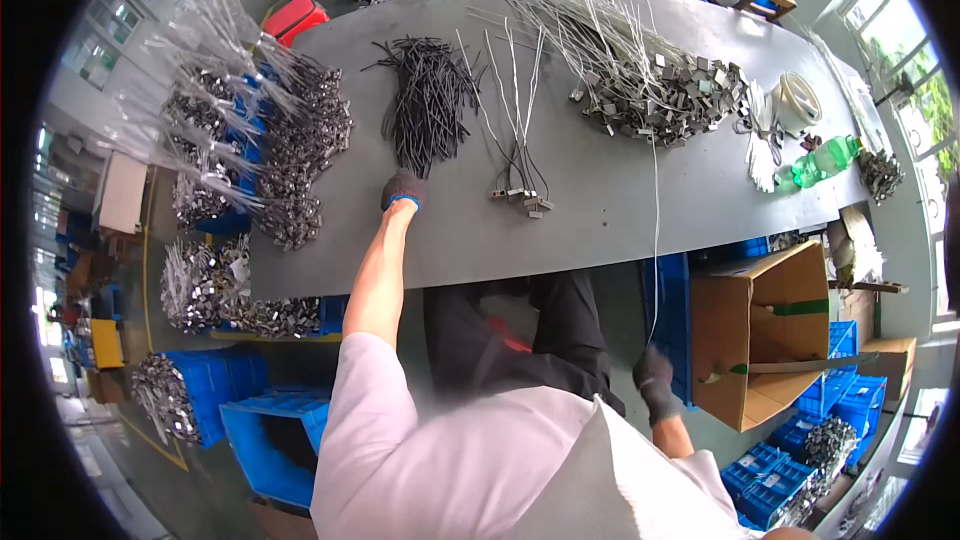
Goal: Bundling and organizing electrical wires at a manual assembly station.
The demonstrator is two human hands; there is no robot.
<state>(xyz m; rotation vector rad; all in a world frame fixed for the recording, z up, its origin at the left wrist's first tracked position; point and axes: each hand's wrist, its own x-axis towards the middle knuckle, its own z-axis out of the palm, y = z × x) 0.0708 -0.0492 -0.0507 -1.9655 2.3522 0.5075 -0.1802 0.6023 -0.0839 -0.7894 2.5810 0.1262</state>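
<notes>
right hand [655,380] gloved, low beside the knee, closed on a thin white wire [656,240] running up to 12 o'clock | cardboard box [760,330] at its 3 o'clock | left hand [403,190] gloved, fingers curled, grip unclear, on grey table [600,220] | black tie pile [428,100] touching at its 12 o'clock | small wired-clip bunch [520,190] at its 3 o'clock | large clip heap [670,90] far right

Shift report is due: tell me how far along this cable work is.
Done, apparently: a few cables with end pieces lie in a row mid-table. In hand: the gloved left hand reaches the pile of black sleeves; the right hand pulls a thin white wire below the table edge. Left: the big heap of wired metal parts.
</notes>
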